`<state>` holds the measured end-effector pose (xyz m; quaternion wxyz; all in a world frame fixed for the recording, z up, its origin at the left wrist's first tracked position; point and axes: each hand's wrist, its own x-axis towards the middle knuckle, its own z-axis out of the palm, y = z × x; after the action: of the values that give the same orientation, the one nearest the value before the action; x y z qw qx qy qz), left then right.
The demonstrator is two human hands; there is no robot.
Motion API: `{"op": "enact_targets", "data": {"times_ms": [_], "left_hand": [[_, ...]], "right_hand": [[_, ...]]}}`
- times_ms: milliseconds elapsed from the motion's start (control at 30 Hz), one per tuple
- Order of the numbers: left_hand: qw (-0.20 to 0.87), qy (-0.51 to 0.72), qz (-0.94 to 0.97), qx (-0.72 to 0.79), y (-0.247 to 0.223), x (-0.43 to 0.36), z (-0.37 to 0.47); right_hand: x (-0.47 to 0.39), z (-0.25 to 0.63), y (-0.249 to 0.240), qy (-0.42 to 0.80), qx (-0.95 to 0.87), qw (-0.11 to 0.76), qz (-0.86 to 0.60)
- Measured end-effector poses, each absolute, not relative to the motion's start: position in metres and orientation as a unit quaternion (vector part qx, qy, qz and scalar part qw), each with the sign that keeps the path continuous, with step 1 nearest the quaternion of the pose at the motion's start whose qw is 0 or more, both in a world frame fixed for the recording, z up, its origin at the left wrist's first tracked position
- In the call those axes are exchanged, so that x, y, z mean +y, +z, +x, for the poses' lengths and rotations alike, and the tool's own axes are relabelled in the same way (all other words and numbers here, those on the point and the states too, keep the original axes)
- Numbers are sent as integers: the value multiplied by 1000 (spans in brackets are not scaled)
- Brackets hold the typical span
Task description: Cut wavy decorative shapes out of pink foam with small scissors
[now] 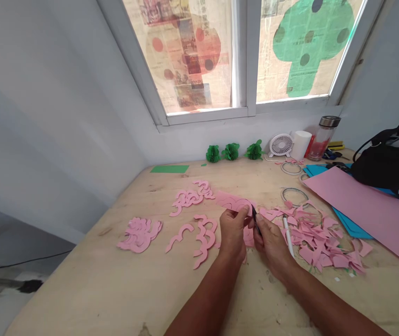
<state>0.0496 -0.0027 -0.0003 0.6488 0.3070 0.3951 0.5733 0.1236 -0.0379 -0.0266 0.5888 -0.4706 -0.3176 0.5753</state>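
Over the wooden table, my left hand (233, 228) pinches a strip of pink paper (229, 201) with curved lines on it. My right hand (271, 238) is closed round a dark cutting tool, seemingly scissors (254, 218), whose tip meets the paper's right end; its handles are mostly hidden by my fingers. Left of my hands lie wavy pink cut-outs (206, 238), with another group (189, 198) behind them and a stacked pile (140, 234) further left. A heap of pink scraps (321, 242) spreads to the right of my right hand, beside a white pen (288, 237).
Along the wall stand several green paper figures (231, 151), a small white fan (281, 145), a white cylinder (301, 145) and a glass bottle (320, 142). Pink sheet (367, 210), blue sheets (351, 224) and a black bag (388, 161) occupy the right. A green strip (169, 169) lies back left.
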Motion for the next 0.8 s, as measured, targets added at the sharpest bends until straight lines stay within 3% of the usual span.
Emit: {"op": "enact_targets", "data": {"times_ms": [800], "left_hand": [[622,573,315,430,-4,-1,48]], "right_hand": [[-38,123,-27,581,-317,591,-461]]}}
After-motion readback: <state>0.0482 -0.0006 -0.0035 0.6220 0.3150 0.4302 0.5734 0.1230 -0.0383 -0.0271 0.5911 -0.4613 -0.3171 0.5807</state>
